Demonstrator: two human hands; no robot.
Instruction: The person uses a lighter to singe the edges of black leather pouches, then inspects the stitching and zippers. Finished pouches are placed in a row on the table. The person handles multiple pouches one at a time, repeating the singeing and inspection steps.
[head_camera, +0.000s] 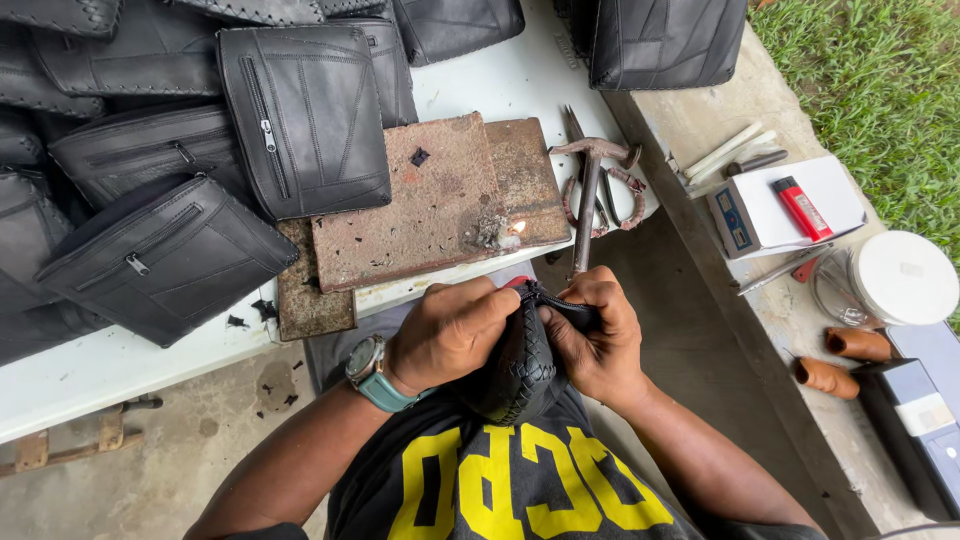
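A small black woven leather pouch (520, 375) rests on my lap, just below the table edge. My left hand (450, 330), with a teal-strapped watch on the wrist, grips its left side and top. My right hand (600, 335) pinches its top right edge, where a zipper opening shows. Both hands press against the pouch from opposite sides.
A white table (120, 365) carries several black leather bags (305, 115) and rusty metal plates (430, 205). A hammer (588, 195), scissors and pincers lie at its right end. On the concrete ledge (700, 120) sit a white box with a red lighter (800, 207), a lidded jar (890, 280) and brown tool handles (830, 378).
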